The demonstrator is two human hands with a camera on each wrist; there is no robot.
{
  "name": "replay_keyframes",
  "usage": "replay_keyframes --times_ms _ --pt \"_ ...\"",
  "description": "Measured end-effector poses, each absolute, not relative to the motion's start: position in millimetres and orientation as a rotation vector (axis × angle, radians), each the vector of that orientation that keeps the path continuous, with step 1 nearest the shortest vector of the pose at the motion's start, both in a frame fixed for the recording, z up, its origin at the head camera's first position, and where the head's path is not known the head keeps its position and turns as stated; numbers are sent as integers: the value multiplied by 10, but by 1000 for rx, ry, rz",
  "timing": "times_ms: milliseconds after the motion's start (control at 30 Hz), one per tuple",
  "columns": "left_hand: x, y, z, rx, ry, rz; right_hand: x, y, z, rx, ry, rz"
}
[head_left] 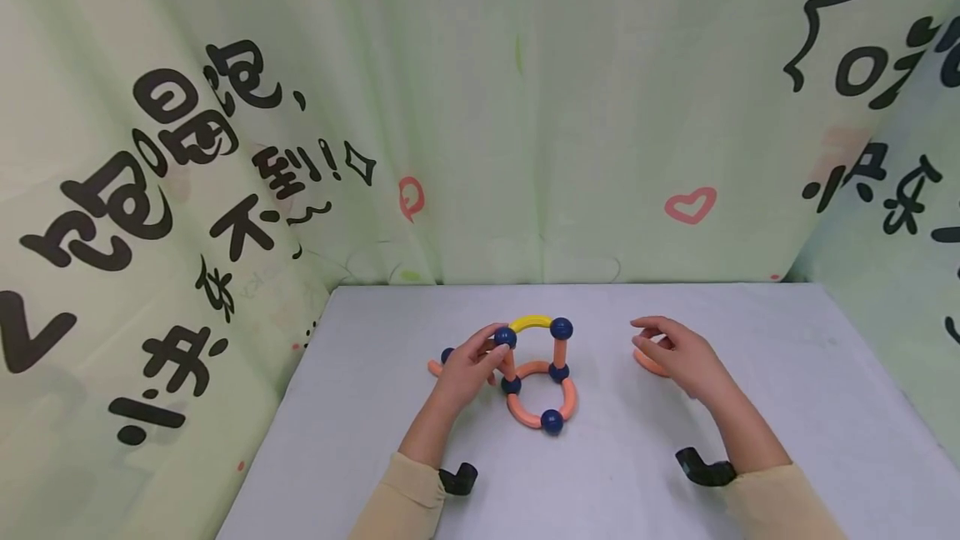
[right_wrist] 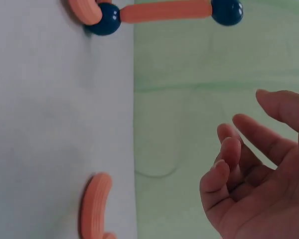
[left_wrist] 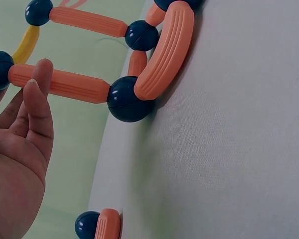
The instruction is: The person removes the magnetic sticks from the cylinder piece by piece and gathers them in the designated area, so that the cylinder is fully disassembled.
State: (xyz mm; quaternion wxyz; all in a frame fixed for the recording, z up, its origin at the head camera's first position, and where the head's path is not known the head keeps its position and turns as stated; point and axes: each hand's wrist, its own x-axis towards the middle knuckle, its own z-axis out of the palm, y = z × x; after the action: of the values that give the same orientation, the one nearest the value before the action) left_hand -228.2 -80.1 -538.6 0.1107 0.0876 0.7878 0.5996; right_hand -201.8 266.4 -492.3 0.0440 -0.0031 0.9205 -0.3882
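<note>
A ring of curved orange rods [head_left: 521,413] and dark blue balls [head_left: 551,422] lies on the table, with two orange posts [head_left: 560,353] standing from its back part. A yellow curved rod [head_left: 531,322] joins the balls on top of the posts. My left hand [head_left: 467,373] holds the top left ball [head_left: 505,337], fingers around it and beside the left post [left_wrist: 79,86]. My right hand [head_left: 686,357], fingers loosely bent and holding nothing, hovers over an orange curved piece [head_left: 649,363] at the right, partly hidden by the hand.
Behind my left hand, an orange piece [head_left: 434,368] with a blue ball [head_left: 447,354] lies on the white table [head_left: 600,473]. A printed curtain [head_left: 570,148] hangs along the table's back and sides.
</note>
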Motion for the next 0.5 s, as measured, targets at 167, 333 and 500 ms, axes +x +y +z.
replay_keyframes --times_ms 167,333,500 --pt "-2287 -795 -5388 254 2314 1760 -2122 2356 -4827 -187 2805 -1218" --pt "-2289 -792 -5380 247 2318 1760 -2216 2093 -4788 -315 2740 -1269" --pt "-2287 -794 -5363 241 2312 1759 -2303 1911 -4783 -354 2625 -1327"
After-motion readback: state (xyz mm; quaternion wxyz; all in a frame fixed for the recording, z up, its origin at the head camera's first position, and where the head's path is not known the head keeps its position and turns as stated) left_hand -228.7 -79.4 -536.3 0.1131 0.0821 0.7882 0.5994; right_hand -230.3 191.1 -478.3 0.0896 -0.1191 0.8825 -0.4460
